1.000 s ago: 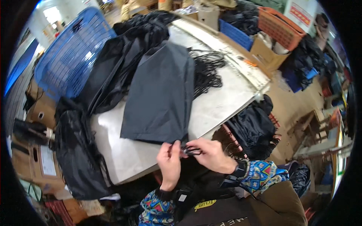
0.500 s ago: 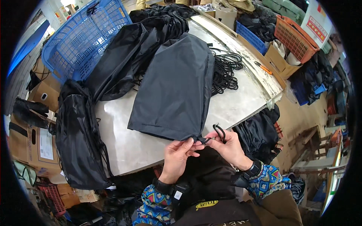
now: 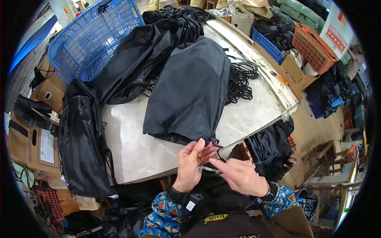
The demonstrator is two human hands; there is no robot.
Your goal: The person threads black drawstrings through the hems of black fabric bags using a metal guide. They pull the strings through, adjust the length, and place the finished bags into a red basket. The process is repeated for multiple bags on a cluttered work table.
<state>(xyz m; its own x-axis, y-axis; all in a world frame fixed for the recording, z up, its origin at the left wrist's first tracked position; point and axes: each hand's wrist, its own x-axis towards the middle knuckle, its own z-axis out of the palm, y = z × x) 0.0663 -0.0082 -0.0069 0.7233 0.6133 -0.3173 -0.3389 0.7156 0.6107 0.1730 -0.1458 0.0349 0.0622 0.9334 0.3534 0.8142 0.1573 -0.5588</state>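
Note:
A black drawstring bag [image 3: 190, 87] lies on the table, its hemmed edge toward me. My left hand [image 3: 189, 164] pinches the bag's near right corner between thumb and fingers, where a short black cord [image 3: 216, 146] comes out. Just right of it, my right hand [image 3: 240, 176] is closed and slightly smeared by motion. A thin grey strip [image 3: 208, 169] runs between the two hands, its end at my right fingertips; its kind is unclear. Beyond the bag's right side lies a tangle of black cords [image 3: 242, 77].
More black bags [image 3: 83, 142] lie on the metal-topped table [image 3: 133, 146], left and behind. A blue plastic basket [image 3: 89, 43] leans at the back left. Orange-handled snips [image 3: 279, 78] rest by the right edge. Folded black fabric [image 3: 270, 148] is stacked right of the table.
The loop of black cord over my right hand is gone from there, and a grey strip shows between the hands. My right hand has moved lower; the bag's near edge has shifted slightly right.

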